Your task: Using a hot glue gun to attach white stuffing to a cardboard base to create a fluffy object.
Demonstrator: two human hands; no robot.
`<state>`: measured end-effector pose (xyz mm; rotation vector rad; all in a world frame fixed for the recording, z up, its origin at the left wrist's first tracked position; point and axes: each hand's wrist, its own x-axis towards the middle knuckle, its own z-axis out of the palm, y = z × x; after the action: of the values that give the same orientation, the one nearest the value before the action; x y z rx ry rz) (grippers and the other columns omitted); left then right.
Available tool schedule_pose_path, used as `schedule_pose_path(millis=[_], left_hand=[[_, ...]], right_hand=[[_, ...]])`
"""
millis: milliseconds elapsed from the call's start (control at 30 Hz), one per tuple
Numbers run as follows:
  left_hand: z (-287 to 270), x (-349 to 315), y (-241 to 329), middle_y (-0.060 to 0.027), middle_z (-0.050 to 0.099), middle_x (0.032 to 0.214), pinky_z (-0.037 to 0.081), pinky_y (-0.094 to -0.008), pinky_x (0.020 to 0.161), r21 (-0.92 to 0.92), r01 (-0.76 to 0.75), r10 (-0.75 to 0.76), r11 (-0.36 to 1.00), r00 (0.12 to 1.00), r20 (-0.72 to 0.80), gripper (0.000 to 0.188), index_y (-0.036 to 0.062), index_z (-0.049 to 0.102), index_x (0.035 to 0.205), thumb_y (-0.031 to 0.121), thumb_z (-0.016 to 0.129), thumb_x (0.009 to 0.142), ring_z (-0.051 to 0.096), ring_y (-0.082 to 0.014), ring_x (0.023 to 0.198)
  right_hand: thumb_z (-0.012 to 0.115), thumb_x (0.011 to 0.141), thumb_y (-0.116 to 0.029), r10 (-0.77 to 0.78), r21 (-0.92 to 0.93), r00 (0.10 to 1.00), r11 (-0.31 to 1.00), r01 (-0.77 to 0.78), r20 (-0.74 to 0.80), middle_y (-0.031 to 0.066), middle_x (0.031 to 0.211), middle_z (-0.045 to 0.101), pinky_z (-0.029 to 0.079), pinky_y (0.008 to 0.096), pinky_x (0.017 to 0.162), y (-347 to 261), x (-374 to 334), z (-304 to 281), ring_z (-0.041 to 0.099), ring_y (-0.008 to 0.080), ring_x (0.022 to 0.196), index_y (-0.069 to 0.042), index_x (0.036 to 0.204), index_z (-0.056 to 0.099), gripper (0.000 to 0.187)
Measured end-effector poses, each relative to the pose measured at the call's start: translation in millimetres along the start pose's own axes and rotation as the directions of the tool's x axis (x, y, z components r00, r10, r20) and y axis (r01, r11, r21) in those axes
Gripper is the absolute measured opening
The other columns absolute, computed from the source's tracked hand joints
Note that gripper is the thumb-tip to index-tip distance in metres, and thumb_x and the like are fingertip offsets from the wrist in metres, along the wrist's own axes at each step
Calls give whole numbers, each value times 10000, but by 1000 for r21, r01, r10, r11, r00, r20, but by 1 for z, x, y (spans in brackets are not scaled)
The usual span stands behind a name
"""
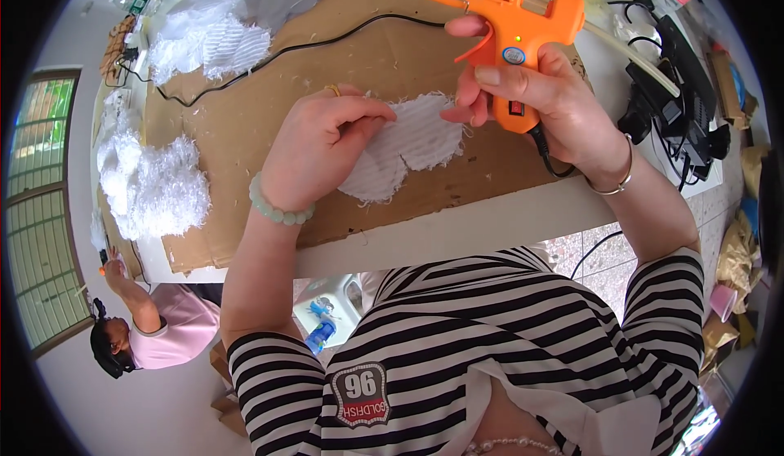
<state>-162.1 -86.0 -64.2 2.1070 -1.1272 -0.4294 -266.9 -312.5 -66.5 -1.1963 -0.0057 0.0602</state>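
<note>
My right hand [535,88] is wrapped round the handle of an orange hot glue gun [535,27], held above the table with its nozzle toward the upper left. A pale glue stick [633,60] sticks out of its back end. My left hand [327,137] pinches the edge of a white ribbed fabric piece [420,133] with frayed edges, thumb and forefinger together. The fabric lies on a brown cardboard sheet [237,133]. Part of it is hidden under my left hand.
White fringed pieces lie in a pile [155,182] at the left and another pile [208,35] at the far left. A black cord [327,41] crosses the cardboard. Black equipment [674,88] stands at the right. Another person [171,321] in pink works at the left.
</note>
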Motion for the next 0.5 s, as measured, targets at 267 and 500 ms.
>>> schedule_pose_path(millis=[267,500], left_hand=[[-2,-1,0,-102,625,763,470,-303,630,10,-15,16,1000,995,-103,119,38,674,882,8,592,801,605,-230,711],[-18,-31,-17,-34,636,929,457,-226,672,-384,96,-179,918,966,-186,202,24,638,1038,-17,545,862,598,-113,759]], right_hand=[[512,910,-94,52,-38,999,998,-53,-12,60,819,605,498,380,885,14,2,6,582,126,707,-14,1283,454,385],[507,910,-87,66,-45,998,997,-66,-9,59,802,597,493,394,893,14,4,8,571,121,693,-10,1272,458,374]])
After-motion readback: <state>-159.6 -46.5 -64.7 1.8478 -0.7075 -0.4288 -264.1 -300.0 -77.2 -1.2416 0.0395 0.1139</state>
